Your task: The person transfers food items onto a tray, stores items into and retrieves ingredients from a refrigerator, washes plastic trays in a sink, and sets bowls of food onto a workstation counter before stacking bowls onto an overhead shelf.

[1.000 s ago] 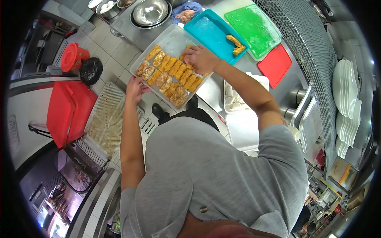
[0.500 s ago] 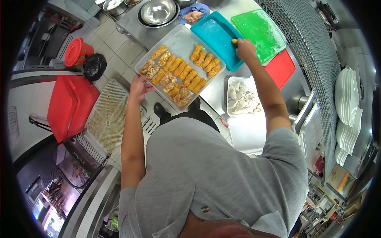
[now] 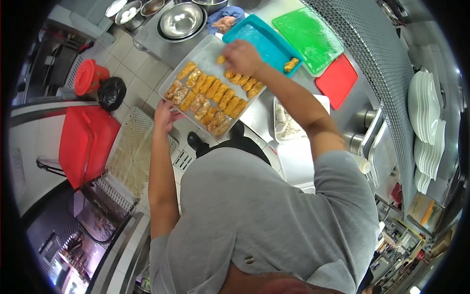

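Note:
My left hand [image 3: 166, 116] grips the near left rim of a translucent plastic tray [image 3: 211, 46], thumb over the edge. Rows of golden-brown coated food pieces [image 3: 213, 88] lie in this tray; some look paler and floury. My right hand [image 3: 241, 58], blurred, is closed on one coated food piece [image 3: 221, 60] above the tray's far side. A shorter group of pieces sits just below that hand, partly covered by it. Beside the tray, a teal tray [image 3: 264, 41] has one coated piece [image 3: 291, 64] in its near right corner.
Green [image 3: 308, 39] and red [image 3: 338, 81] cutting boards lie on the steel counter. Nearby are a container of pale, whitish food [image 3: 289, 122], metal bowls [image 3: 181, 20] and a blue cloth [image 3: 225, 14]. White plates [image 3: 425, 108] stack at right. Red bins [image 3: 90, 77] stand on the floor at left.
My right hand has moved left from the teal tray to above the translucent tray, holding a coated food piece. A piece now shows in the teal tray's corner. My left hand keeps its grip.

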Demonstrator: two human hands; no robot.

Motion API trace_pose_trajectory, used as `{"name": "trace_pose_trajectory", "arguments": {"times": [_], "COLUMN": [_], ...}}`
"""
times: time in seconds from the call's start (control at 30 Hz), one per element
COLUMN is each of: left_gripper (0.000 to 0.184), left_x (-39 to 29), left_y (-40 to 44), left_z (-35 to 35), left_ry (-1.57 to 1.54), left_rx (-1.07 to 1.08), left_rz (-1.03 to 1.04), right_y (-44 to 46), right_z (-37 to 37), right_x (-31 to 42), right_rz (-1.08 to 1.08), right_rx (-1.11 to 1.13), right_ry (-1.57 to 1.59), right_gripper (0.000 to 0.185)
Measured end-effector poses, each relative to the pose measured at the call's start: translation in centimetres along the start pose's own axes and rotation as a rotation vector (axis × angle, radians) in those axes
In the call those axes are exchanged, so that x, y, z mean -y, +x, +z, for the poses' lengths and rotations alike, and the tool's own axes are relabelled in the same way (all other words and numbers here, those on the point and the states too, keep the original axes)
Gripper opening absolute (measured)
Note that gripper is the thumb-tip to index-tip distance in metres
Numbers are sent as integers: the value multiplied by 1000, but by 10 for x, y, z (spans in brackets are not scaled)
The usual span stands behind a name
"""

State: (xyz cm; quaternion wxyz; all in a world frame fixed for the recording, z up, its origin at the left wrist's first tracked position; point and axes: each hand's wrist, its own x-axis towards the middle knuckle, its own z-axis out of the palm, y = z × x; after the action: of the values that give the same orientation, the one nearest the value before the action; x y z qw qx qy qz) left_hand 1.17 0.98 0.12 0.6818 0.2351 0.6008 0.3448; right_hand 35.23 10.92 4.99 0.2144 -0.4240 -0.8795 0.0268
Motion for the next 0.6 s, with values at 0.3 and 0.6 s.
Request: {"name": "trace_pose_trajectory", "arguments": {"times": [0.3, 0.6], "left_gripper": [49, 52], "left_x": [6, 1], "left_y": [1, 0], "left_z": [-8, -7], "left_ry": [-13, 0], "left_rx": [31, 42], "left_rz": [21, -10], "right_y": [-75, -95], "right_z": [-82, -70], "right_x": [-67, -113], "right_rz": [604, 550], "right_rx": [552, 962], "right_ry": [-371, -526], "right_gripper": [30, 28]}}
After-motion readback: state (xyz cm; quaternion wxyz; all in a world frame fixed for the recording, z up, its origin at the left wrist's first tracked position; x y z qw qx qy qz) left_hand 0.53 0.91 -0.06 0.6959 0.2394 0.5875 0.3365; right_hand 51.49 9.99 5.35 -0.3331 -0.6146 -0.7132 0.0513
